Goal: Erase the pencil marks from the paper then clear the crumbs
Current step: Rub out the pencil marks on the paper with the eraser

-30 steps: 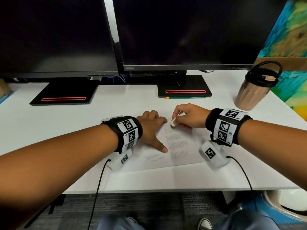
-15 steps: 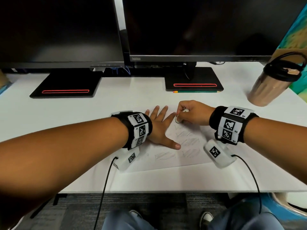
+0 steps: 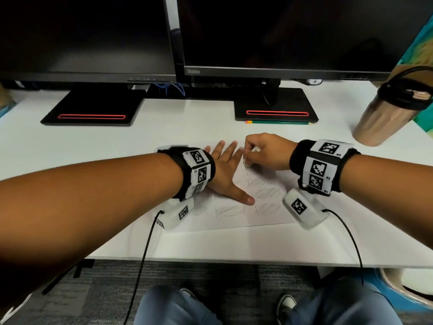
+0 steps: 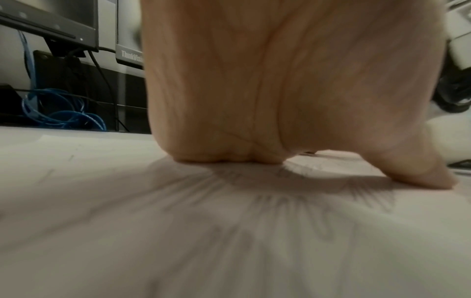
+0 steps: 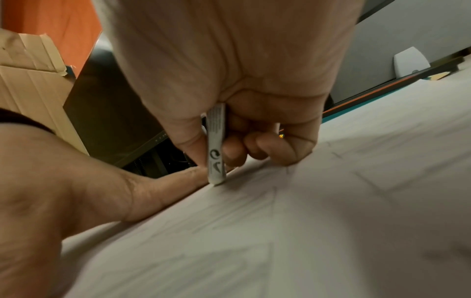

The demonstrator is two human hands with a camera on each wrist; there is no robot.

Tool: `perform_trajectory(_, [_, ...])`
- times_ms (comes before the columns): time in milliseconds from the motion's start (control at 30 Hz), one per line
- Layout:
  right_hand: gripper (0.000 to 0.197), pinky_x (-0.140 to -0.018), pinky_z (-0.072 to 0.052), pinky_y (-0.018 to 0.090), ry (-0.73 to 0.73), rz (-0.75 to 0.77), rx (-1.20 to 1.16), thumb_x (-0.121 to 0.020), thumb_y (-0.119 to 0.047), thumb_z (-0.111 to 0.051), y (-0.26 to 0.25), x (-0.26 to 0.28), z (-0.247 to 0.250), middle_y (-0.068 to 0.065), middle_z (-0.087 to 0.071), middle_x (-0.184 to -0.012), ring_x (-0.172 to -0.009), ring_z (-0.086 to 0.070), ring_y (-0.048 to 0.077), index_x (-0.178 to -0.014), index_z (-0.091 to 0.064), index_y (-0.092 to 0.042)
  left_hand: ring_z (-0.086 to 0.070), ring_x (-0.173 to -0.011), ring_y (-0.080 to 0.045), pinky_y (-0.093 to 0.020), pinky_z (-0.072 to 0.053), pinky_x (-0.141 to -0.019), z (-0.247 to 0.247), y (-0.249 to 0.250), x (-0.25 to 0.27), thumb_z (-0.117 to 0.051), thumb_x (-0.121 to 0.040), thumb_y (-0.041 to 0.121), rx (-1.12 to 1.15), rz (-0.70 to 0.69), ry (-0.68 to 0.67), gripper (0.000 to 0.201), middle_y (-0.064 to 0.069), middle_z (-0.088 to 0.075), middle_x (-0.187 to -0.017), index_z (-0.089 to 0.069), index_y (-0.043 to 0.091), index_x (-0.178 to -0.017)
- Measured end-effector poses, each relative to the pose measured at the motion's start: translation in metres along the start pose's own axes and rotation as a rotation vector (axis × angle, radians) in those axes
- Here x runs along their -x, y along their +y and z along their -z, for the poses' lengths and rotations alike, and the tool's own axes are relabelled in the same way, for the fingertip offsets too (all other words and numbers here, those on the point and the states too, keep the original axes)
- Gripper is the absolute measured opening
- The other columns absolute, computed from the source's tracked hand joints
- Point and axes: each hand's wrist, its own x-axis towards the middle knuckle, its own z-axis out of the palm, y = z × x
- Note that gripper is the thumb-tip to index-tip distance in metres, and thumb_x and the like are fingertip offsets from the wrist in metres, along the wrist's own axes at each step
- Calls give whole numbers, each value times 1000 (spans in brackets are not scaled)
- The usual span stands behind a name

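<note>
A white sheet of paper (image 3: 236, 218) with several grey pencil scribble patches (image 3: 267, 192) lies on the white desk. My left hand (image 3: 225, 172) lies flat on the paper's left part, fingers spread, thumb out to the right. My right hand (image 3: 262, 153) pinches a white eraser in a printed sleeve (image 5: 216, 145) and holds its tip down on the paper near the far edge, right beside my left fingers (image 5: 163, 185). In the left wrist view my palm (image 4: 254, 100) presses the paper over scribbles (image 4: 293, 205).
Two dark monitors stand at the back on black bases (image 3: 274, 106) (image 3: 93, 109). A green pencil (image 3: 278, 122) lies in front of the right base. A brown tumbler with a black lid (image 3: 389, 113) stands at the right. The desk's front edge (image 3: 234, 261) is near my knees.
My left fingers went from curled to spread flat on the paper. My right hand with the eraser shifted slightly left, close to the left fingers. The head camera tilted a little.
</note>
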Motion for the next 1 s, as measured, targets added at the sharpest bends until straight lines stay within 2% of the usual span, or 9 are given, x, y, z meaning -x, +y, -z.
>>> perform_trajectory(67, [11,-83,-51,35,-35,10,4,-88,-23,-62,-1,1,2,-3,-69,-93,-90,-62,16,-89,-64,-12,31,-146,-27,-52,13,-119,0,0,0,-52,-62,94,5,2,2,140,0,35,-159,29,23,-152])
perform_trajectory(167, [13,-86,-51,38,13,-14,36,-88,-26,-62,0,0,5,0,-68,-97,-93,-61,19,-91,-64,-14,32,-146,-27,-52,13,-119,0,2,0,-52,-63,94,-10,10,-1,140,1,35,-159,31,23,-150])
perform_trajectory(267, [7,-86,-52,41,-65,37,59,-88,-24,-59,-3,0,3,-1,-69,-95,-93,-63,20,-87,-61,-17,32,-146,-26,-52,13,-120,1,1,0,-52,-62,94,-3,12,-10,138,0,35,-159,31,26,-150])
perform_trajectory(433, [7,-81,-51,36,-29,18,75,-89,-25,-59,-4,0,7,0,-70,-94,-93,-62,20,-84,-60,-19,33,-145,-26,-52,13,-120,3,3,1,-50,-62,94,-20,21,-32,139,1,37,-158,32,25,-149])
perform_trajectory(533, [7,-85,-52,38,-112,55,83,-89,-24,-58,-6,1,7,-1,-69,-96,-94,-63,19,-84,-60,-19,33,-146,-26,-52,12,-120,4,3,3,-51,-63,93,-11,19,-31,137,0,35,-159,31,27,-150])
perform_trajectory(667, [9,-86,-52,39,-56,33,81,-90,-25,-58,-4,1,10,-3,-70,-93,-92,-62,18,-87,-62,-17,34,-145,-26,-52,13,-120,5,4,4,-51,-63,93,-25,26,-46,137,1,37,-158,32,26,-149])
perform_trajectory(767, [7,-86,-52,37,-138,51,72,-89,-22,-59,-8,3,9,-3,-70,-94,-92,-63,18,-87,-63,-16,33,-145,-26,-52,12,-120,5,3,5,-51,-63,94,-13,23,-42,137,0,36,-159,30,28,-150])
perform_trajectory(867, [7,-84,-52,40,-73,21,77,-87,-25,-62,-8,3,10,-1,-68,-94,-92,-62,20,-87,-63,-18,34,-145,-25,-52,12,-120,6,5,5,-51,-62,94,-16,26,-50,137,1,36,-158,32,28,-149])
perform_trajectory(1000, [16,-73,-44,22,-179,67,19,-90,-19,-57,-15,7,6,-10,-67,-83,-80,-58,4,-76,-58,-26,34,-145,-25,-53,11,-120,6,4,6,-52,-64,92,-21,26,-58,133,1,34,-159,23,28,-153])
